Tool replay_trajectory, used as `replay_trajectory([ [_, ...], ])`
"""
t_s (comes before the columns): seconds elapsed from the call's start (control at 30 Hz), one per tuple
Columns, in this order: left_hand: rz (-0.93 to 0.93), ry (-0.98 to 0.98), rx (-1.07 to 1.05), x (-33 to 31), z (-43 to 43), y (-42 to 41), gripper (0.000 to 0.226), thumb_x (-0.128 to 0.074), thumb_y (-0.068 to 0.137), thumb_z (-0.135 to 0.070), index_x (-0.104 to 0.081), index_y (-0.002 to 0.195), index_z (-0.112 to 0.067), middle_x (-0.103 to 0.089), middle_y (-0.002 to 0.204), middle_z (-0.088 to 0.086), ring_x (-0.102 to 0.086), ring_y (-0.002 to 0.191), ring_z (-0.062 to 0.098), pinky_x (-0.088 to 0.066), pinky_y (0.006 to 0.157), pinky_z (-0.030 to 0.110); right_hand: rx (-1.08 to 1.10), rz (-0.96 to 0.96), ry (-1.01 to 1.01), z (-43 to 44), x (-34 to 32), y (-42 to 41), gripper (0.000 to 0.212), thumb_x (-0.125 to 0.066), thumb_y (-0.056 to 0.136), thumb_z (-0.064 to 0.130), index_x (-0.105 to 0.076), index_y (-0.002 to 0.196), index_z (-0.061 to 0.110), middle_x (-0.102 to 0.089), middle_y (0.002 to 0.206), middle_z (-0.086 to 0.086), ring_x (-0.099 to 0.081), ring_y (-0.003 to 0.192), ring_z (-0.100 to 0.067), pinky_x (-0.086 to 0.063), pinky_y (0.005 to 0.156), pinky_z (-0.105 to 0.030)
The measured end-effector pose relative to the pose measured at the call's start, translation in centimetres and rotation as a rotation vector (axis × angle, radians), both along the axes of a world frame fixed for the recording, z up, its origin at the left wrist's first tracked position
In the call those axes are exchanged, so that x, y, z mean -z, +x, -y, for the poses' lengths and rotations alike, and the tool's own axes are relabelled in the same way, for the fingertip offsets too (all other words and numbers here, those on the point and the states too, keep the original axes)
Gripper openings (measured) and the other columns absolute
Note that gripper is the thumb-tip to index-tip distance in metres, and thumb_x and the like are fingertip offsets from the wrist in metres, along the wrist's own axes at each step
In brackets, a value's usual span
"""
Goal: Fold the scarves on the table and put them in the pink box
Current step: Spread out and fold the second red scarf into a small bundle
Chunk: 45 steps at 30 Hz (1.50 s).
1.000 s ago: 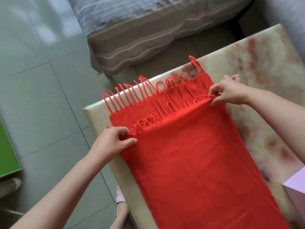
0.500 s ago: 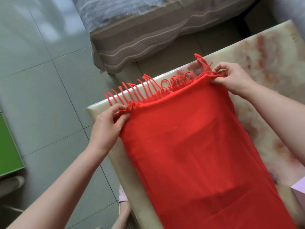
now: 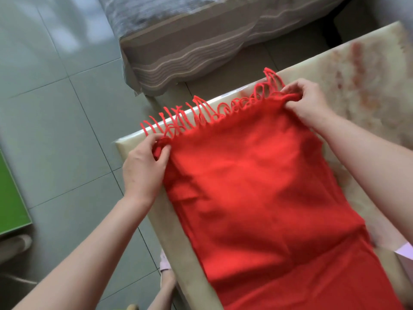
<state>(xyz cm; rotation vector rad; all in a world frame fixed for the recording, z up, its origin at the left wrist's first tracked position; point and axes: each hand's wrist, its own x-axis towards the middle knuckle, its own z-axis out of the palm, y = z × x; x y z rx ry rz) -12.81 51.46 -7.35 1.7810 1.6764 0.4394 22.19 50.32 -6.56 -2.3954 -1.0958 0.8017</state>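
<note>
Both bare forearms are extended forward. The left hand (image 3: 143,168) is pinched shut on the scarf (image 3: 257,186) corner; the right hand (image 3: 307,101) is pinched on the opposite corner.

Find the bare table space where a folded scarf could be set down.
The table is bare beyond the right hand, right of the red scarf. A narrow strip runs along the left edge beside the left hand. The near right is crowded by the pink box.
</note>
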Motion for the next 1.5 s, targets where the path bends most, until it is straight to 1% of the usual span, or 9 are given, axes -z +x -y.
replay_trajectory([
  [0.13, 0.01, 0.001, -0.089, 0.2, -1.0, 0.0, 0.013, -0.064, 0.085, -0.027, -0.067, 0.096, -0.021, -0.071, 0.088, 0.002, -0.066, 0.085, 0.025, -0.052, 0.076, 0.042, 0.065, 0.065, 0.056, -0.9, -0.3, -0.2, 0.023, -0.058, 0.062, 0.026, -0.061, 0.085, 0.03, -0.062, 0.084, 0.002, -0.062, 0.087, -0.024, -0.042, 0.099, -0.049],
  [0.27, -0.012, -0.03, -0.11, 0.5, -0.7, -0.4, 0.019, -0.068, 0.081, -0.028, -0.061, 0.098, -0.022, -0.069, 0.091, 0.0, -0.066, 0.087, 0.027, -0.052, 0.078, 0.042, 0.098, 0.224, -0.035, -0.6, -0.1, -1.0, 0.042, -0.064, 0.078, 0.014, -0.054, 0.118, 0.016, -0.055, 0.091, 0.005, -0.057, 0.104, -0.022, -0.024, 0.103, -0.03],
  [0.4, -0.113, 0.082, -0.081, -0.1, -0.1, -0.9, 0.058, -0.075, 0.073, -0.025, -0.049, 0.124, -0.018, -0.052, 0.115, 0.006, -0.051, 0.108, 0.027, -0.038, 0.094, 0.037, 0.091, 0.448, 0.007, 0.4, -0.3, -1.7, 0.063, -0.064, 0.076, 0.019, -0.041, 0.134, 0.019, -0.037, 0.136, -0.009, -0.037, 0.125, -0.031, -0.024, 0.105, -0.037],
  [0.57, -0.116, 0.321, 0.358, -1.0, 2.2, 1.0, 0.059, -0.063, 0.081, -0.022, -0.045, 0.137, -0.019, -0.034, 0.149, 0.008, -0.019, 0.142, 0.024, -0.01, 0.115, 0.032, -0.225, 0.442, 0.139, 4.8, 0.4, -4.6, 0.063, -0.047, 0.089, 0.034, -0.03, 0.147, 0.018, -0.02, 0.155, -0.01, -0.022, 0.14, -0.031, -0.016, 0.112, -0.038],
  [0.67, -0.193, 0.222, 0.674, 1.0, 5.0, 2.8, 0.062, -0.043, 0.088, -0.04, -0.031, 0.147, -0.024, -0.02, 0.157, 0.003, -0.005, 0.146, 0.019, -0.004, 0.116, 0.038, -0.52, 0.34, -0.056, 7.7, 2.6, -5.4, 0.072, -0.029, 0.091, 0.052, -0.01, 0.152, 0.019, 0.002, 0.16, -0.008, 0.001, 0.147, -0.022, -0.003, 0.118, -0.037],
  [0.93, -0.473, 0.215, 0.779, 3.7, 6.9, 2.7, 0.074, -0.025, 0.087, -0.064, -0.012, 0.151, -0.029, -0.003, 0.16, 0.002, 0.004, 0.147, 0.019, 0.006, 0.113, 0.054, -0.45, 0.413, -0.243, 8.3, 3.3, -4.0, 0.072, -0.027, 0.096, 0.054, 0.009, 0.15, 0.023, 0.019, 0.158, -0.006, 0.016, 0.145, -0.022, 0.01, 0.116, -0.037],
  [1.17, -0.359, 0.24, 0.784, 1.5, 8.9, 4.5, 0.064, -0.029, 0.09, -0.051, -0.021, 0.149, -0.028, -0.007, 0.16, 0.004, 0.001, 0.147, 0.021, 0.001, 0.114, 0.05, 0.275, 0.115, 0.252, 15.3, 0.0, -3.1, 0.054, -0.046, 0.094, 0.034, -0.042, 0.138, 0.003, -0.035, 0.142, -0.021, -0.035, 0.133, -0.028, -0.016, 0.105, -0.011],
  [1.37, -0.346, 0.207, 0.893, 1.7, 9.0, 10.4, 0.064, -0.022, 0.091, -0.054, -0.015, 0.15, -0.031, -0.002, 0.16, 0.001, 0.01, 0.145, 0.017, 0.006, 0.114, 0.048, 0.514, -0.075, -0.032, 27.2, 0.6, -0.7, 0.043, -0.071, 0.077, 0.044, -0.056, 0.109, 0.02, -0.056, 0.101, -0.007, -0.057, 0.096, -0.026, -0.042, 0.09, -0.032],
  [1.5, -0.426, 0.115, 0.897, 2.5, 7.4, 13.2, 0.069, -0.027, 0.094, -0.058, 0.003, 0.151, -0.031, 0.015, 0.159, -0.003, 0.017, 0.145, 0.016, 0.009, 0.112, 0.055, 0.393, -0.083, -0.215, 29.5, 1.0, 0.6, 0.05, -0.075, 0.056, 0.065, -0.06, 0.087, 0.03, -0.067, 0.096, -0.007, -0.059, 0.1, -0.024, -0.044, 0.095, -0.042],
])
